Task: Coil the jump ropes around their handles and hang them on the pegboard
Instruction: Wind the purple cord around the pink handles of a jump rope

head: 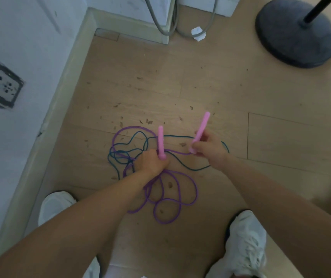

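- While both arms are stretched forward over the wooden floor [220, 87], a pink handle is held in each hand, tip pointing to the far side.
- The left handle [161, 142] is gripped at its near end by the left hand [151, 162], whose fingers are curled round it; the handle is seen almost straight up in the view.
- The right handle [200, 131] is clasped near its lower end by the right hand [209, 147], fingers closed on it, and is tilted toward the far right.
- The purple rope [167, 200] is strung in one strand between the two hands. The rest is spread in loose loops on the floor, on the near side of the left hand and between the shoes.
- A teal rope [195, 169] is laid in a tangle on the floor beneath the hands and crossed with the purple one at the left; its handles cannot be made out.
- Small dark scraps are scattered over the boards on the far side of the ropes.
- A white left shoe [56, 205] and right shoe [244, 243] are planted at the near edge.
- A wall socket [1, 84] is set in the white wall at the left.
- A round dark stand base [297, 35] is placed at the far right.
- A grey cable [160, 23] and a white plug [198, 34] are seen at the far middle.
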### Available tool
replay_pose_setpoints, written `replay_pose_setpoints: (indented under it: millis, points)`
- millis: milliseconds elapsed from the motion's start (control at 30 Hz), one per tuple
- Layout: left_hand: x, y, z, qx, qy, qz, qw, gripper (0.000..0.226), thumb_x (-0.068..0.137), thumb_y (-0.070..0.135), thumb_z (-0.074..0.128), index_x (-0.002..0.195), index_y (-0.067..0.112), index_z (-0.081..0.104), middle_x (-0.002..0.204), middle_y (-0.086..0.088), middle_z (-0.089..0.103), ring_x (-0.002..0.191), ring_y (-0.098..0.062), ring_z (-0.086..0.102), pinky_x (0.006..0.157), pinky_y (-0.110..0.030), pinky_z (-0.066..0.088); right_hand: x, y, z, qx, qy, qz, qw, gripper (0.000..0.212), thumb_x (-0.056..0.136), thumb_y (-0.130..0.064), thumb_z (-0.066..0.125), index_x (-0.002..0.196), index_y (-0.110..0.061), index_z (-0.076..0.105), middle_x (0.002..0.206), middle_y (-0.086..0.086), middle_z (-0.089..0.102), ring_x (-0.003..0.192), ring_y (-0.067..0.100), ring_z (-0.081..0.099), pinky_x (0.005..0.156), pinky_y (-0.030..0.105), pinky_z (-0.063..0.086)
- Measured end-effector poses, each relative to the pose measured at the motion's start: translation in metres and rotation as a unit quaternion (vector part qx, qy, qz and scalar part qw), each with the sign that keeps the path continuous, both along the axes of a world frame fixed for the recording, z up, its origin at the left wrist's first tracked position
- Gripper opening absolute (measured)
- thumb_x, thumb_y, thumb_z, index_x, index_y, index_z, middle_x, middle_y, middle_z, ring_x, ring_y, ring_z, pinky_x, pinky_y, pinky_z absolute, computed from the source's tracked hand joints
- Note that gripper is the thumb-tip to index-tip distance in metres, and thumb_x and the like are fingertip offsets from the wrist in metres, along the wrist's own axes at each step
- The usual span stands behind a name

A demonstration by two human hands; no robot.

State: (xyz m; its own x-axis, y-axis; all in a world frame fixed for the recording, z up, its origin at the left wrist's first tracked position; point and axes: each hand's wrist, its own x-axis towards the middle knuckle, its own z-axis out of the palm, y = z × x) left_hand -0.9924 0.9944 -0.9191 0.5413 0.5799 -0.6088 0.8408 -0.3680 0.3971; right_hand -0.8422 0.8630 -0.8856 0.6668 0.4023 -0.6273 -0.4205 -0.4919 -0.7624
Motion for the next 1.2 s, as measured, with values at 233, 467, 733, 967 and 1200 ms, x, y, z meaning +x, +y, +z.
replay_pose_setpoints:
  millis: [233, 467, 733, 967, 1200]
  points:
    - [-0.016, 0.028, 0.039, -0.090, -0.085, -0.024, 0.992, 0.018, 0.079, 0.027, 0.073, 0.068, 0.017, 0.064, 0.067, -0.005, 0.067, 0.064, -0.020, 0.064, 0.054, -0.029, 0.041, -0.005, 0.000, 0.036, 0.004, 0.053, -0.040, 0.998, 0.019, 0.077, 0.001, 0.054, 0.082, -0.017, 0.051, 0.075, 0.006, 0.060, 0.067, 0.016, 0.054, 0.055, 0.024, 0.042]
    - [-0.011, 0.083, 0.132, -0.144, -0.170, -0.007, 0.975, 0.009, 0.081, 0.017, 0.066, 0.078, 0.014, 0.058, 0.079, -0.016, 0.066, 0.064, -0.031, 0.064, 0.060, -0.035, 0.058, 0.004, 0.017, 0.122, 0.046, 0.005, 0.057, 0.997, 0.011, 0.092, -0.017, 0.052, 0.082, -0.016, 0.053, 0.057, 0.003, 0.048, 0.045, 0.014, 0.040, 0.040, 0.023, 0.033]
    - [-0.009, 0.107, 0.299, -0.134, -0.234, -0.072, 0.960, 0.004, 0.095, 0.008, 0.053, 0.097, 0.011, 0.055, 0.088, -0.010, 0.068, 0.077, -0.023, 0.068, 0.070, -0.033, 0.059, 0.001, 0.019, 0.264, 0.099, -0.090, 0.110, 0.985, 0.031, 0.096, -0.035, 0.049, 0.073, -0.016, 0.059, 0.064, 0.005, 0.054, 0.052, 0.015, 0.049, 0.047, 0.027, 0.038]
    - [-0.027, 0.076, 0.411, -0.163, -0.385, -0.086, 0.904, 0.025, 0.098, 0.021, 0.061, 0.117, 0.011, 0.048, 0.093, -0.006, 0.071, 0.074, -0.017, 0.069, 0.069, -0.025, 0.058, -0.029, 0.004, 0.374, 0.149, -0.212, 0.133, 0.957, 0.027, 0.097, -0.026, 0.061, 0.111, -0.004, 0.069, 0.099, 0.008, 0.068, 0.072, 0.012, 0.052, 0.057, 0.022, 0.042]
    - [-0.039, 0.040, 0.412, -0.200, -0.453, -0.022, 0.868, 0.038, 0.096, 0.036, 0.057, 0.112, 0.005, 0.069, 0.078, 0.009, 0.062, 0.071, -0.004, 0.057, 0.076, -0.018, 0.050, -0.065, -0.003, 0.392, 0.273, -0.135, 0.080, 0.949, 0.030, 0.092, -0.006, 0.066, 0.116, 0.009, 0.061, 0.087, 0.014, 0.064, 0.066, 0.017, 0.055, 0.060, 0.025, 0.049]
